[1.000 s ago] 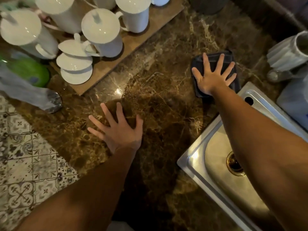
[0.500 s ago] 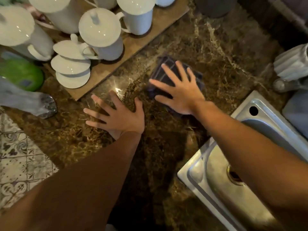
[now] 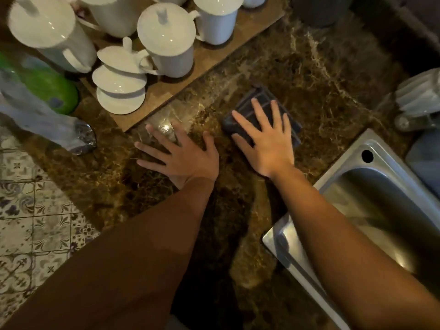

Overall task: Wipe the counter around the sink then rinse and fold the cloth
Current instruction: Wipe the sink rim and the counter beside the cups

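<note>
A folded dark cloth (image 3: pixel 254 103) lies flat on the brown marble tabletop (image 3: pixel 316 75), just off the far left corner of the steel sink (image 3: pixel 357 151) and not touching its rim. The right hand (image 3: pixel 266 144) lies on top of the cloth, palm down, with fingers straight and spread. Its grip is wide open and closes round nothing, and the flat of the hand presses the cloth onto the stone. The cloth's far edge and striped corner show beyond the fingertips. The left hand (image 3: pixel 183 156) lies farther from the sink than the right one, just beside it and apart from the cloth, palm down on bare marble. Its fingers are spread too, so its grip is likewise open and empty. A bright patch of reflected light sits on the stone at its fingertips. Well to the left of the sink and farther back, a wooden board (image 3: pixel 250 22) carries several white lidded mugs (image 3: pixel 166 39) and a small stack of loose white lids (image 3: pixel 119 86). Farther left from the sink again stand a green bottle (image 3: pixel 50 84) and a crumpled greyish bag (image 3: pixel 40 117), both blurred. Behind the sink's far corner stands a ribbed glass vessel (image 3: pixel 421 96). Patterned floor tiles (image 3: pixel 35 222) show past the tabletop's edge, on the side away from the sink.
</note>
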A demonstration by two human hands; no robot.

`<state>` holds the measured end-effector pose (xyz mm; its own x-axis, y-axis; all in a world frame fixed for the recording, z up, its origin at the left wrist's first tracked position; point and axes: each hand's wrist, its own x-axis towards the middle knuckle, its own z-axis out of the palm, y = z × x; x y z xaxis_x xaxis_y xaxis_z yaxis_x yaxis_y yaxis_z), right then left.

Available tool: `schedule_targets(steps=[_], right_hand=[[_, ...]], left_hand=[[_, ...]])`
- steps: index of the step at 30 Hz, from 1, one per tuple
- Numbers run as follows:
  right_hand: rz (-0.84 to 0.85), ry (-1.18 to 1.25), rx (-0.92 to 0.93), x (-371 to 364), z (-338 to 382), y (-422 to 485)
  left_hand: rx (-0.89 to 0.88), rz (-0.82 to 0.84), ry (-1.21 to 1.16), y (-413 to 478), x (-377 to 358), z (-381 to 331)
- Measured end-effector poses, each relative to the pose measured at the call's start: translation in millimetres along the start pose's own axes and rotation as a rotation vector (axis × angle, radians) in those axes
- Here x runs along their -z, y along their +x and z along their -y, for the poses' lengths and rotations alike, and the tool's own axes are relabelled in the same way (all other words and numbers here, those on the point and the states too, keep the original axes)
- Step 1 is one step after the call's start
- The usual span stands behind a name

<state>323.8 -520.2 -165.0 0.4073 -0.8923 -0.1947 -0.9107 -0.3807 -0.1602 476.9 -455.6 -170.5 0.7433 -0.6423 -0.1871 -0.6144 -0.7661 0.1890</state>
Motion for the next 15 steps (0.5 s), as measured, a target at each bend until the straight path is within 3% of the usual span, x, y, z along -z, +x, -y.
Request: schedule_targets(steps=[5, 9, 11, 15], right_hand=[[0.030, 0.085, -0.659, 23, -78, -19], [0.063, 0.178, -0.905, 21, -17, 3], [0.032, 0.140, -0.827, 7, 38, 4], [0.051, 0.034, -0.318, -15, 118, -47]], left_hand=[[-0.031, 0.003, -0.061, 0, 2, 4], [-0.101, 0.040, -0.138, -3, 9, 12], [-0.196, 0.058, -0.190, -4, 14, 27], [-0.461, 0.053, -0.414, 0, 24, 99]])
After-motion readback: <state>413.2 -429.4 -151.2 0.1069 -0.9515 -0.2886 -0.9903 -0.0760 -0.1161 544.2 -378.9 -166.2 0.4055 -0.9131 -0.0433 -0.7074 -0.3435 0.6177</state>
